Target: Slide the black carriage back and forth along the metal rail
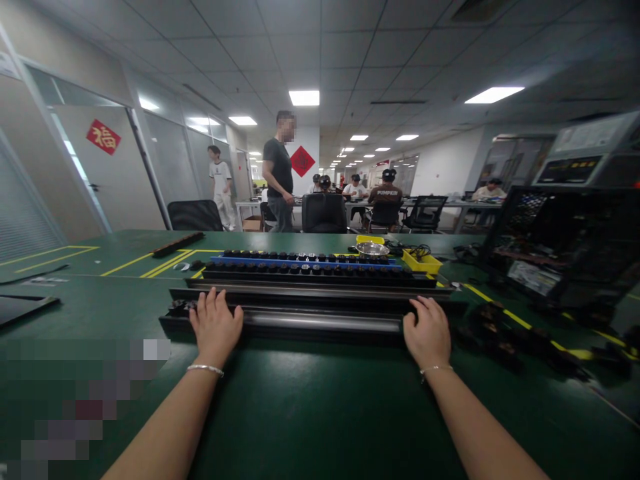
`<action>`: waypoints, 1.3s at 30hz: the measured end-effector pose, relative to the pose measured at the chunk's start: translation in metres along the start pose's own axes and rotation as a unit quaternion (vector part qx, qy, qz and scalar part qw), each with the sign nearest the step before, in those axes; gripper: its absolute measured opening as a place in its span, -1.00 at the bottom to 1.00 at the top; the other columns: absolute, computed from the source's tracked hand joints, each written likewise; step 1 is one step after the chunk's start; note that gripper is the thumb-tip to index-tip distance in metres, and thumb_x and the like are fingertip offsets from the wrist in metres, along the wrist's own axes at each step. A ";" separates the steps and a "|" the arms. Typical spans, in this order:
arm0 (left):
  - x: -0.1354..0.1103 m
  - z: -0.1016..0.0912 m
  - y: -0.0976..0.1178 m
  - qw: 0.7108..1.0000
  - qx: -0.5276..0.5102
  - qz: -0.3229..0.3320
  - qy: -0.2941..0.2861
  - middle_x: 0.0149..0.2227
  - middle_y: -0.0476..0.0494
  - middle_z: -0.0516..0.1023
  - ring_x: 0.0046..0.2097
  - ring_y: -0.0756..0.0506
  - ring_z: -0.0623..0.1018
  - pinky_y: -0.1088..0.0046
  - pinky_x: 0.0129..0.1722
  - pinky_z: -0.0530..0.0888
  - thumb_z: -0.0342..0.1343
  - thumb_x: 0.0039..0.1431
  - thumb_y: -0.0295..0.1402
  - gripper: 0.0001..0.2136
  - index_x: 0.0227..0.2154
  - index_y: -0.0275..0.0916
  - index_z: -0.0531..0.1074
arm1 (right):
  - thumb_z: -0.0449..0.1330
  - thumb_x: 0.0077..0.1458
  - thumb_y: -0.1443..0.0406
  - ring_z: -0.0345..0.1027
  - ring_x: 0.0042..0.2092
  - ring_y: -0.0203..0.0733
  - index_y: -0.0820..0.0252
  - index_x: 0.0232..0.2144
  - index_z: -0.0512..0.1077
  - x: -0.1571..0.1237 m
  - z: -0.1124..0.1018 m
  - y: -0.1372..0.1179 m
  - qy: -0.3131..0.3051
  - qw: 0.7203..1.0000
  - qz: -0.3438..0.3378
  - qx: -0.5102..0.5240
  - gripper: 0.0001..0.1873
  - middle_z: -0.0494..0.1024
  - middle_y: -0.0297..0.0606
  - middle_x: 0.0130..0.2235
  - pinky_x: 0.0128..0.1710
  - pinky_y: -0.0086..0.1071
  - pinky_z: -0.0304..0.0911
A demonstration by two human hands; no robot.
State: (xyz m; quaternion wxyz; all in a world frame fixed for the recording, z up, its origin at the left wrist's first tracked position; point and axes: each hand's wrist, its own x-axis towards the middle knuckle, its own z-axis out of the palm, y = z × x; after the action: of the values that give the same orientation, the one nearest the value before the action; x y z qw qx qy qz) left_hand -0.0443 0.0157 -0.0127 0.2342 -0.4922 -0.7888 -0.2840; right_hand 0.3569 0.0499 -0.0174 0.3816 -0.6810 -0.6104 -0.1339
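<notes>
Fingers of left hand (217, 325) and right hand (429, 331): curved over opposite ends of nearest black rail (320, 323); grip or mere contact cannot be told. Rail mostly bare, judged unfilled; farther rail (320, 279) already lined with black parts (271, 268). Green bench (320, 413) marked with yellow tape (497, 306); chairs (324, 213) and people (277, 167) seen beyond.

At the centre of the frame, the nearest long black rail (320, 324) looks like smooth metal with a satiny sheen. The green tabletop (310, 407) below it is smooth and softly glossy. Right of centre, the round dish (373, 249) is shiny metal and the yellow bin (425, 264) looks plastic. Upper left, the red sign (95, 135) resembles paper; the ceiling tiles (295, 47) above look matt.
</notes>
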 end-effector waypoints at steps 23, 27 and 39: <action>-0.007 0.003 0.011 0.997 -0.024 0.012 -0.076 0.09 -0.38 0.33 0.14 -0.24 0.28 -0.12 0.15 0.00 -0.20 0.15 -0.40 -0.58 0.08 -0.38 0.21 | -0.23 0.19 0.11 0.04 0.19 -0.15 0.05 0.10 0.26 -0.012 -0.003 -0.034 -0.243 0.958 -0.145 -0.055 -0.48 0.28 -0.28 0.15 0.16 -0.11 -0.13; -0.007 0.001 0.013 0.996 -0.018 0.021 -0.085 0.06 -0.36 0.36 0.03 -0.23 0.39 0.00 0.11 0.13 -0.20 0.15 -0.41 -0.58 0.07 -0.38 0.22 | -0.23 0.19 0.12 0.05 0.19 -0.15 0.06 0.09 0.26 -0.012 -0.002 -0.034 -0.243 0.958 -0.145 -0.054 -0.48 0.29 -0.28 0.15 0.15 -0.12 -0.11; -0.002 0.004 0.011 0.997 0.008 0.044 -0.069 -0.07 -0.31 0.47 -0.10 -0.21 0.48 0.27 -0.07 0.33 -0.17 0.10 -0.45 -0.61 0.00 -0.38 0.31 | -0.24 0.19 0.11 0.05 0.19 -0.16 0.08 0.10 0.25 -0.012 -0.003 -0.034 -0.249 0.956 -0.144 -0.054 -0.47 0.28 -0.30 0.15 0.15 -0.14 -0.11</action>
State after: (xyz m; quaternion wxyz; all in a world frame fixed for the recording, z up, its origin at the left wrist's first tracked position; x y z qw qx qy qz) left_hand -0.0337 0.0214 -0.0145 0.1954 -0.5431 -0.7827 -0.2328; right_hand 0.3232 0.0379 -0.0106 0.1567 -0.6172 -0.7696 -0.0467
